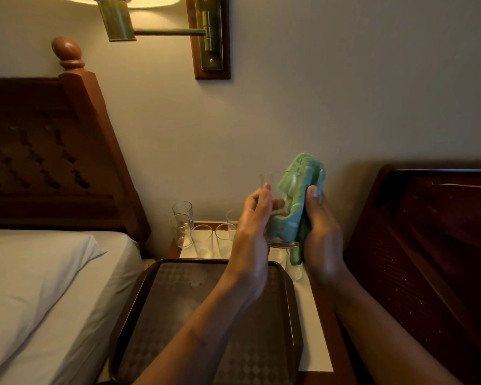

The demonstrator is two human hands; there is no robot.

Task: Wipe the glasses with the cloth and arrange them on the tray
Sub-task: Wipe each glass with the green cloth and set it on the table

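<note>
glass (pixel 271 182) is being held upright in the air between both hands, above the far edge of the nightstand (pixel 326 315). left hand (pixel 250 218) is curling its fingers round the glass's left side and gripping it. right hand (pixel 320 232) is clutching a cloth (pixel 295 207), thumb pointing up, and pressing it against the glass's right side; whether the cloth is reaching inside is unclear. the glass is looking clear and straight-sided, the cloth green and fluffy, bunched and rising past the rim. other glasses (pixel 181 230) are standing upright at the nightstand's far left corner and along its far edge, on a white sheet (pixel 313 334). a dark brown patterned tray (pixel 150 301) is lying at the near left. a bed (pixel 39 273) with a carved headboard (pixel 53 162) is sitting to the left, a wall lamp (pixel 150 31) glowing above.
</note>
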